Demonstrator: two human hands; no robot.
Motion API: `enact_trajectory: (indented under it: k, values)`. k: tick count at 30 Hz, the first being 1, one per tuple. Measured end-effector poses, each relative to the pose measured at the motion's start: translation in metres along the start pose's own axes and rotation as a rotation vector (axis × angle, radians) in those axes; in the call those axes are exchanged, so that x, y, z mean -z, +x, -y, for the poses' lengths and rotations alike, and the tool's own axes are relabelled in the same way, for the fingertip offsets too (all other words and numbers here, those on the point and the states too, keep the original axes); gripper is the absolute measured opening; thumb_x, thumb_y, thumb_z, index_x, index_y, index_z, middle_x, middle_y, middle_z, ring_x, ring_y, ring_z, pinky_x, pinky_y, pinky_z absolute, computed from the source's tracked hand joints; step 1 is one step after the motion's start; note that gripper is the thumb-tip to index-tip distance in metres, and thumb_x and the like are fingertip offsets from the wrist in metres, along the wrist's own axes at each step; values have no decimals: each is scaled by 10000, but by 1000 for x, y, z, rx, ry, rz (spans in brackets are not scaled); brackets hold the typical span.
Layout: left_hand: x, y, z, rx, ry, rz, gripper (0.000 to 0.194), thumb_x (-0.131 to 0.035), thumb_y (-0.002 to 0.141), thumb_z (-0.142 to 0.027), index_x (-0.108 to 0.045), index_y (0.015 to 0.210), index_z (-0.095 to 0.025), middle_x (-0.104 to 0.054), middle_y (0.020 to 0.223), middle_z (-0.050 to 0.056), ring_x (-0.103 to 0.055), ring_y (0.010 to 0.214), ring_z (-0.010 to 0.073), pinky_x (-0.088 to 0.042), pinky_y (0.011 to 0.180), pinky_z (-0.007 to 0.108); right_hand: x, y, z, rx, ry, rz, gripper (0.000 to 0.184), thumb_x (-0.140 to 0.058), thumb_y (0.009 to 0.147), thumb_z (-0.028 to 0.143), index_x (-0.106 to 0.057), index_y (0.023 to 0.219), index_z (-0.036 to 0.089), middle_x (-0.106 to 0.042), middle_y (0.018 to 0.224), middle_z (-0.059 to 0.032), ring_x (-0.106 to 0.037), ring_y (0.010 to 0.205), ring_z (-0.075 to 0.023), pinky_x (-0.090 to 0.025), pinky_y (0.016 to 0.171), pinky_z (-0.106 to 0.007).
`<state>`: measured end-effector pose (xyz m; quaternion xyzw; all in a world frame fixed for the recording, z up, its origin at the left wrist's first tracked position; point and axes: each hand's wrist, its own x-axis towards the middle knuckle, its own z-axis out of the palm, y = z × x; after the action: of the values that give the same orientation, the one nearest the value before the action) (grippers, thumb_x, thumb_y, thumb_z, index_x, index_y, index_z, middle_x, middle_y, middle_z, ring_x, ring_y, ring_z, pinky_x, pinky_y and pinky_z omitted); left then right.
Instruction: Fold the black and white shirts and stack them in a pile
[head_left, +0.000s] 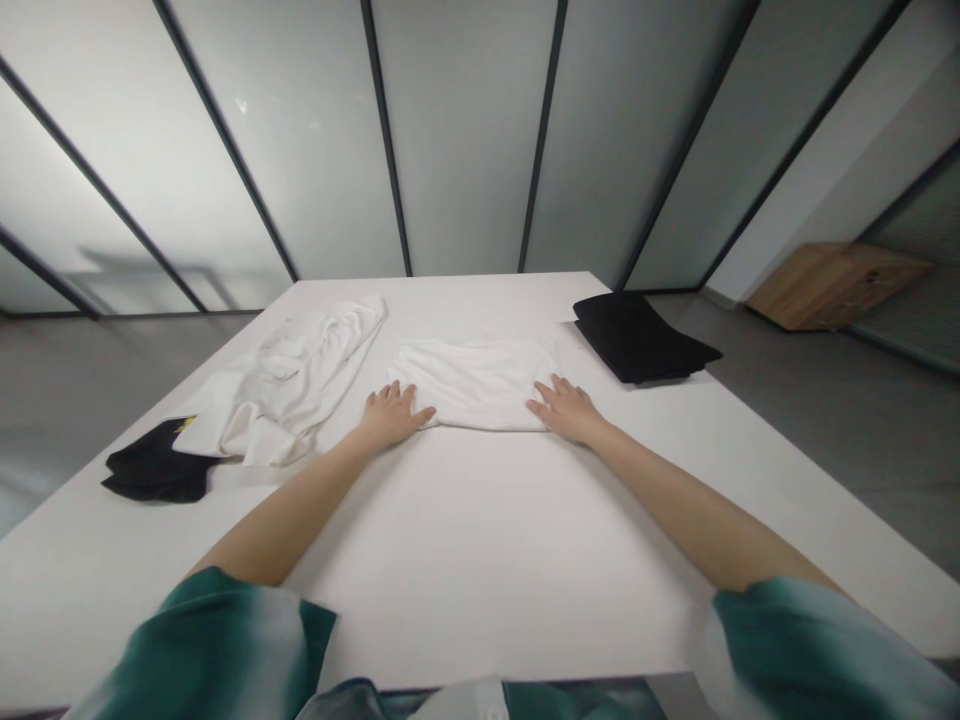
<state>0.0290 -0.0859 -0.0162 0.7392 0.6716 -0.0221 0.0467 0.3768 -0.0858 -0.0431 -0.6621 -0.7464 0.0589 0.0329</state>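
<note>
Head view: from the wearer's head, I look over the near edge of the surface point(487, 560), at 6 o'clock in frame.
Frosted panels point(465, 130): 12 o'clock; I face them, tipped downward.
Nearest my lens: left sleeve point(225, 640) at 8 o'clock, right sleeve point(802, 640) at 4.
Farther out: left hand point(390, 413) and right hand point(568, 408), near frame centre.
Wooden cabinet point(825, 287): 3 o'clock, distant, within my wide angle.

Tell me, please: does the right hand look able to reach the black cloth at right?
Likely yes: the right hand rests on the middle white cloth, and nothing visible stands between it and that black cloth.
</note>
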Motion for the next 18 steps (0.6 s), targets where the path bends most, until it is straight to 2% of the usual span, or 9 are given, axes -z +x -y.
enact_trajectory:
  k: [4,6,9,12,15,18]
  values:
    - [-3,30,0,-20,-10,-48,787,-336,919,-674,-373,1523,-170,-281,1603,211,-266,1479,359,-179,1176,528,3,28,-3,6,-10,-26,655,-322,987,579,-382,1527,213,-268,1614,-167,-260,1477,-335,-183,1179,-529]
    - [-3,47,4,-39,-55,-69,781,-368,916,-660,-379,1515,-158,-287,1600,214,-264,1481,354,-176,1181,514,5,45,-8,11,20,-52,632,-373,980,556,-412,1506,207,-300,1600,-172,-285,1466,-336,-205,1173,-521]
    - [-4,65,11,-41,-163,-137,824,-443,903,-626,-305,1534,-114,-291,1597,223,-279,1478,331,-214,1178,457,6,64,-15,19,97,-124,628,-414,973,519,-427,1482,152,-355,1569,-193,-324,1451,-317,-256,1163,-475]
    - [-8,65,21,15,-267,-252,793,-438,922,-570,-298,1518,-66,-355,1561,232,-350,1445,293,-276,1152,376,6,67,-23,-36,195,-209,598,-371,991,468,-454,1444,86,-454,1495,-216,-415,1395,-290,-322,1129,-404]
    - [-10,52,32,136,-263,-305,689,-375,938,-565,-490,1384,-51,-531,1400,246,-474,1339,314,-331,1110,387,5,52,-32,-142,261,-311,545,-344,998,467,-572,1315,86,-600,1322,-214,-557,1237,-293,-411,1033,-385]
    - [-7,38,35,193,-197,-265,642,-408,891,-640,-655,1142,-103,-625,1230,239,-547,1226,362,-398,1030,435,5,29,-39,-202,217,-337,489,-431,958,520,-689,1083,124,-679,1114,-186,-620,1074,-310,-452,941,-408]
